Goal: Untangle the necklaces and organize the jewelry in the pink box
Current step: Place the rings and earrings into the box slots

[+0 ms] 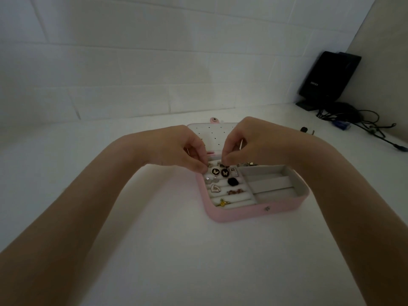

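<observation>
The pink box [254, 212] lies open on the white table, its dotted lid [212, 134] standing up behind. Its left half has padded rows holding two black butterfly earrings [220, 172], a black stud [232, 181], a white heart piece [214, 188] and a gold ring [223, 203]. Grey compartments [269, 184] fill the right half. My left hand [181, 149] and my right hand [249, 143] hover over the back row, fingers curled, each pinching a small jewelry piece [220, 164] there. What exactly they pinch is hidden by the fingertips.
A black speaker [329, 78] stands at the back right against the wall, with tangled black cables [362, 120] and a blue plug [342, 125] beside it. A white tiled wall [154, 62] runs behind the table.
</observation>
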`<state>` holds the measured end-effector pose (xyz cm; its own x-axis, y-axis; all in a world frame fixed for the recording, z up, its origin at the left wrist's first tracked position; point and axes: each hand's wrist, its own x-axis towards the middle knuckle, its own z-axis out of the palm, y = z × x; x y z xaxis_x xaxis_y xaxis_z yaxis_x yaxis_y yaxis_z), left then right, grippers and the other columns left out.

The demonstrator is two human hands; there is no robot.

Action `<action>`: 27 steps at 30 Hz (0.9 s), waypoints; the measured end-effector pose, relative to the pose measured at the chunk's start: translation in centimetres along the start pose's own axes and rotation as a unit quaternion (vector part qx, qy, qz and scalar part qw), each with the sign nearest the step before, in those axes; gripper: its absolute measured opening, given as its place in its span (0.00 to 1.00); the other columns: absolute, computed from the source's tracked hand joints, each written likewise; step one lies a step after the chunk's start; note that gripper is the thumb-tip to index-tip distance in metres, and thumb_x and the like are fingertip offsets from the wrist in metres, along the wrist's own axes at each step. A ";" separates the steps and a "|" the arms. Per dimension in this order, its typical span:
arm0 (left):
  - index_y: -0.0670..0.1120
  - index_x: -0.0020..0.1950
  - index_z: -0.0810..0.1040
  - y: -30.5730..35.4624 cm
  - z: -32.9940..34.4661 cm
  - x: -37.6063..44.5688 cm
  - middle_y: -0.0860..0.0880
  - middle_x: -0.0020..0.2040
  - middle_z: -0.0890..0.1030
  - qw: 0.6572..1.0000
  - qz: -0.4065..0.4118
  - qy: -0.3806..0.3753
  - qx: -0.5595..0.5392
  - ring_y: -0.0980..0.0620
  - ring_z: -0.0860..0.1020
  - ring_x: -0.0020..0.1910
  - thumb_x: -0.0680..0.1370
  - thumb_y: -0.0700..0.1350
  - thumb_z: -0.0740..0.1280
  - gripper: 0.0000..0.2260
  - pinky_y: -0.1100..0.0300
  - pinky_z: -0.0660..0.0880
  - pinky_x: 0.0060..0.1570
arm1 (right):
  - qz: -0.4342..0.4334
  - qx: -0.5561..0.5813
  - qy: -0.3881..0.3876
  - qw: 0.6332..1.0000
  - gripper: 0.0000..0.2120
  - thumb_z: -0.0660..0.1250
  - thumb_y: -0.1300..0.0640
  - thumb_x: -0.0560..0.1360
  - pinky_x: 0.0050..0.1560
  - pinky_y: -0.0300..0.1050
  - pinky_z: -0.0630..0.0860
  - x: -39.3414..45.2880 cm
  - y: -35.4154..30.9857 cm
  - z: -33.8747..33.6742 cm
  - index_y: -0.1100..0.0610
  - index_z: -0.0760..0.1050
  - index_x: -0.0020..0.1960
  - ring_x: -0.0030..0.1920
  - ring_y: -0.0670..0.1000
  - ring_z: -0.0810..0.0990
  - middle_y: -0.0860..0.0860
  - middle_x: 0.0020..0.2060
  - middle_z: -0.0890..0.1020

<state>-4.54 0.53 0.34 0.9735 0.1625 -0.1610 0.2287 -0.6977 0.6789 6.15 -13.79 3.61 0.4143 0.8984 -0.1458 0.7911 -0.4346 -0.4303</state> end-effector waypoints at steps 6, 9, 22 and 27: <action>0.50 0.41 0.82 0.1 0.0 -0.1 0.54 0.36 0.80 1.000 0.001 0.001 0.013 0.60 0.74 0.34 0.71 0.45 0.73 0.02 0.64 0.69 0.41 | 0.030 -0.014 -0.001 0.999 0.04 0.75 0.51 0.66 0.38 0.36 0.72 -1.3 0.4 0.6 0.51 0.84 0.40 0.37 0.42 0.77 0.45 0.35 0.82; 0.50 0.41 0.82 0.0 0.1 -0.1 0.50 0.38 0.81 1.000 0.001 0.003 0.008 0.60 0.74 0.35 0.70 0.45 0.73 0.02 0.63 0.69 0.42 | 0.037 -0.033 -0.006 0.999 0.07 0.77 0.52 0.65 0.42 0.39 0.74 -1.8 0.0 0.9 0.51 0.83 0.42 0.40 0.44 0.78 0.45 0.37 0.82; 0.52 0.39 0.82 -0.2 0.1 0.0 0.50 0.38 0.81 1.000 -0.002 0.003 -0.004 0.58 0.74 0.36 0.70 0.44 0.74 0.03 0.61 0.70 0.43 | -0.014 -0.076 -0.008 0.997 0.04 0.74 0.59 0.67 0.48 0.47 0.80 -2.0 -0.3 1.5 0.55 0.83 0.42 0.39 0.46 0.82 0.45 0.35 0.82; 0.52 0.39 0.81 -0.1 0.1 0.0 0.51 0.38 0.81 1.000 -0.004 0.001 -0.005 0.58 0.74 0.36 0.71 0.45 0.73 0.03 0.61 0.70 0.44 | -0.029 -0.050 -0.006 0.998 0.03 0.74 0.59 0.67 0.45 0.40 0.79 -1.9 0.0 1.7 0.54 0.82 0.41 0.35 0.41 0.80 0.44 0.32 0.81</action>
<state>-4.60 0.59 0.21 0.9715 0.1697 -0.1658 0.2372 -0.6888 0.6850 4.59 -15.42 2.41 0.3614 0.9227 -0.1340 0.8550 -0.3853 -0.3472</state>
